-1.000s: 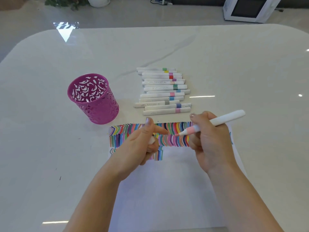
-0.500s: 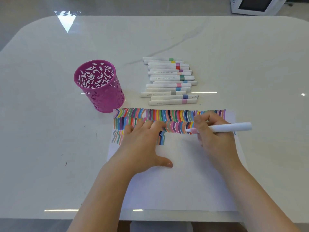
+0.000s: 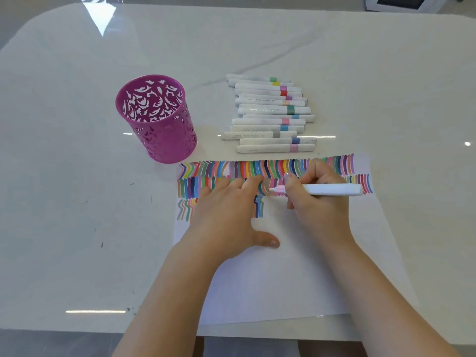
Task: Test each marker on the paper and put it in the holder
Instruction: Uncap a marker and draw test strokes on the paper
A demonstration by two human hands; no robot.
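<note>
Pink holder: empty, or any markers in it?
Empty. The holder stands upright; only its cut-out inner wall shows, with nothing inside or sticking out.

Two bare hands down on the sheet: the left flat, the right gripping a marker.

The left hand (image 3: 226, 215) lies palm down on the paper (image 3: 283, 279), fingers straight and close together, pointing away from the person, thumb spread out to the right. Its bare forearm (image 3: 167, 305) rises from the bottom edge, slanting rightward. The right hand (image 3: 316, 204), just beside the left fingertips, curls round a white marker (image 3: 332, 189), pinching it near the pink tip, which points left; the barrel juts out to the right. The right forearm (image 3: 386, 305) enters from the lower right.
</note>
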